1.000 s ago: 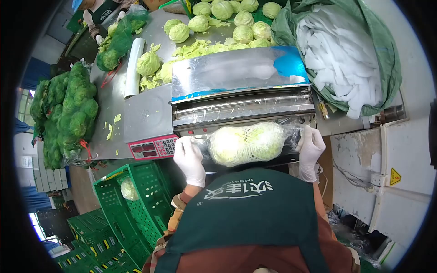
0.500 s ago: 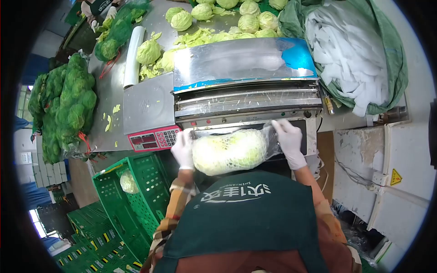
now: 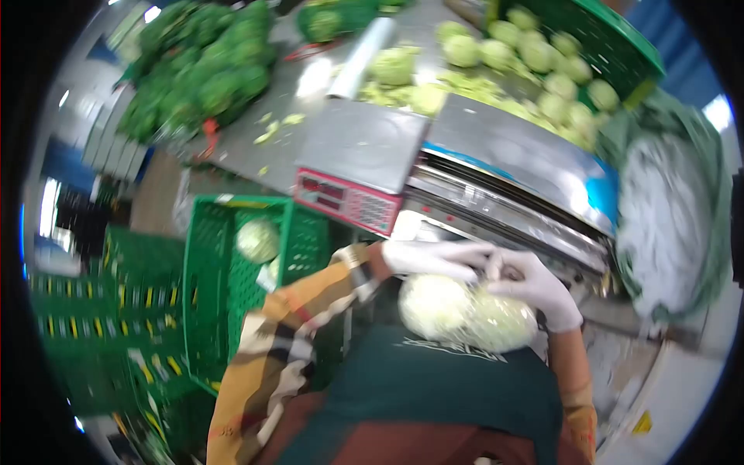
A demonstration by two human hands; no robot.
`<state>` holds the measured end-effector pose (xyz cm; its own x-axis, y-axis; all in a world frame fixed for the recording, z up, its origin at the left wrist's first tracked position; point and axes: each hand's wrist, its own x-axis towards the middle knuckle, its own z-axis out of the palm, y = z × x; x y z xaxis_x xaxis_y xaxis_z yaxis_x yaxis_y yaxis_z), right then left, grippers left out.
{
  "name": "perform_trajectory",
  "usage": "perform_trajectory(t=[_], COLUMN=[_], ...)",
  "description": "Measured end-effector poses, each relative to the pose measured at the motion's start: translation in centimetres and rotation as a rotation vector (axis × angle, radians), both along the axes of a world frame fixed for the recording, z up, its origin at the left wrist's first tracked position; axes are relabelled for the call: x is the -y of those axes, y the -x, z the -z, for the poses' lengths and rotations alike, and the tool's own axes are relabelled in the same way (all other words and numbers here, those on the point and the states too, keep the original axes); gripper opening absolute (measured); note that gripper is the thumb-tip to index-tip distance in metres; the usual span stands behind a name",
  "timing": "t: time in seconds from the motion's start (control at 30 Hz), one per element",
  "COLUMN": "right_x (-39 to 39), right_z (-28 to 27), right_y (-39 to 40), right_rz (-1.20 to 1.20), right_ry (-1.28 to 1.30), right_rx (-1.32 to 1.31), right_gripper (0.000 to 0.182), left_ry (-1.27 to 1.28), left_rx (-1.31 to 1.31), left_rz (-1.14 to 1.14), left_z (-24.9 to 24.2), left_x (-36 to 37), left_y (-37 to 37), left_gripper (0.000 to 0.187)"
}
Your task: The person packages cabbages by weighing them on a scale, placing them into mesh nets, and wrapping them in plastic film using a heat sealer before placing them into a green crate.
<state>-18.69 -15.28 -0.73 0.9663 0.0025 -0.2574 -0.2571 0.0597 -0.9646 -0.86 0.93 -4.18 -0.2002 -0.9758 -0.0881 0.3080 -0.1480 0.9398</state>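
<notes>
Two pale cabbages [image 3: 435, 306] sit side by side in shiny clear film, close against my dark green apron. My left hand [image 3: 438, 257], in a white glove, reaches over the top of the wrapped pair, its fingers long and close together, gripping at the film. Beside it, my gloved right hand [image 3: 539, 287] has its fingers bent and pinched at the upper edge of the right-hand cabbage. The fingertips of both hands nearly meet; blur hides exactly where the film lies between them. Just beyond stands the wrapping machine [image 3: 511, 167] with its metal cover.
A red-fronted scale [image 3: 349, 194] adjoins the machine. Left of me, a green crate [image 3: 203, 287] holds cabbages. Loose cabbages [image 3: 539, 54] and leaves lie behind the machine, near a film roll [image 3: 364, 58]. Green net bags [image 3: 209, 70] stand far left; a sack of white material [image 3: 666, 217] stands right.
My view has turned left. My hands have come from the package's two ends to meet over its top, and the package has turned so both cabbages show separately.
</notes>
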Motion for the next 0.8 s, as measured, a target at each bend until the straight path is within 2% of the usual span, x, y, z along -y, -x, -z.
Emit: perform_trajectory(t=[0.03,0.1,0.13,0.17,0.2,0.23,0.3,0.33,0.37,0.43,0.47,0.5,0.53,0.57,0.6,0.63,0.67,0.7,0.77,0.8], right_x=[-0.6,-2.9,-4.2,-5.3,-5.9,-6.1,-6.1,-5.4,-4.4,-2.2,-0.8,0.1,0.2,0.2,-0.1,-0.6,-1.4,-2.0,-3.1,-3.6], right_z=[-1.2,-3.7,-4.6,-5.5,-6.9,-7.0,-6.7,-7.1,-7.0,-5.6,-4.1,-2.7,-1.9,-1.3,-0.8,-0.4,0.0,0.4,0.9,0.7], right_y=[-1.0,-2.8,-3.6,-4.5,-5.2,-5.8,-6.1,-5.9,-5.9,-5.9,-5.9,-5.8,-5.9,-6.0,-6.3,-6.6,-7.1,-7.4,-7.9,-8.0], right_rz=[-0.075,-0.119,-0.142,-0.155,-0.270,-0.305,0.028,0.125,0.213,0.484,0.513,0.539,0.526,0.530,0.532,0.516,0.501,0.488,0.473,0.465], right_ry=[0.185,0.567,0.673,0.776,0.861,0.861,0.290,0.189,0.322,0.365,0.221,0.077,0.074,-0.043,-0.161,-0.164,-0.145,-0.130,-0.112,-0.100], right_rx=[-0.031,0.111,0.184,0.258,0.168,0.187,0.166,0.196,0.256,0.232,0.268,0.301,0.300,0.260,0.220,0.221,0.185,0.148,0.139,0.125], right_gripper=[0.020,0.021,0.023,0.024,0.019,0.019,0.022,0.029,0.029,0.022,0.024,0.028,0.028,0.030,0.033,0.033,0.033,0.032,0.031,0.030], left_ry=[0.048,0.084,0.060,0.008,-0.035,-0.072,-0.126,-0.153,-0.075,-0.113,-0.172,-0.066,-0.063,-0.037,-0.009,-0.068,-0.183,-0.272,-0.517,-0.748], left_rx=[0.044,0.801,0.809,0.719,0.629,0.534,0.348,0.057,-0.043,-0.303,-0.404,-0.438,-0.543,-0.624,-0.635,-0.424,-0.142,0.019,0.445,0.559], left_rz=[0.264,0.760,0.702,0.588,0.478,0.374,0.178,0.031,-0.114,-0.352,-0.635,-0.801,-1.043,-1.289,-1.330,-1.400,-1.546,-1.646,-1.757,-1.861], left_z=[-0.7,-2.7,-2.9,-2.7,-2.4,-2.0,-0.9,-0.3,1.6,-2.6,-0.8,-4.5,-3.6,-4.9,-5.5,-4.0,-5.9,-3.8,2.3,6.0], left_x=[0.2,2.2,0.7,-0.7,-2.0,-3.1,-5.0,-7.4,-9.7,-15.8,-19.9,-22.2,-25.1,-27.2,-30.0,-33.4,-34.5,-37.2,-43.4,-46.2], left_y=[-0.5,-1.4,-2.1,-2.5,-2.7,-2.7,-2.9,-3.2,-3.6,-4.4,-4.3,-4.1,-4.2,-4.0,-5.1,-7.2,-7.5,-8.8,-11.6,-12.6], left_gripper=[0.067,0.085,0.085,0.084,0.083,0.082,0.079,0.079,0.078,0.077,0.074,0.070,0.065,0.061,0.059,0.057,0.056,0.056,0.075,0.087])
